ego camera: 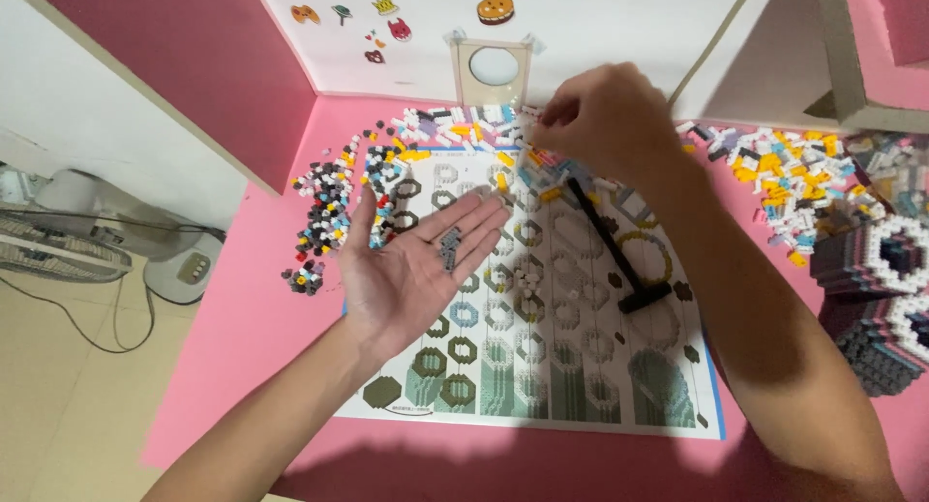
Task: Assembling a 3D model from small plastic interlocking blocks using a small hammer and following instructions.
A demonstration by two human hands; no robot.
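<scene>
My left hand (418, 260) lies open, palm up, fingers spread flat above the near left part of the instruction sheet (542, 386). On the base of my fingers rests a small stack of dark grey micro bricks (450, 247), a narrow knobbly strip with a paler grey piece in it. Its long axis runs roughly along my fingers, from palm toward fingertips, tilted slightly to the right at its far end. Nothing pins it; it just sits on the skin

The sheet covers the pink table (242, 328) and shows rows of printed building steps in grey, green and blue. A black T-shaped tool (619, 260) lies on it to the right, handle pointing away and left

Farther off, my right hand (605, 110) has its fingers pinched together at the loose pile of white, yellow and black bricks (455, 129) along the sheet's far edge; I cannot tell whether a brick is between them

A built brick model (885, 289) stands at the far right
</scene>
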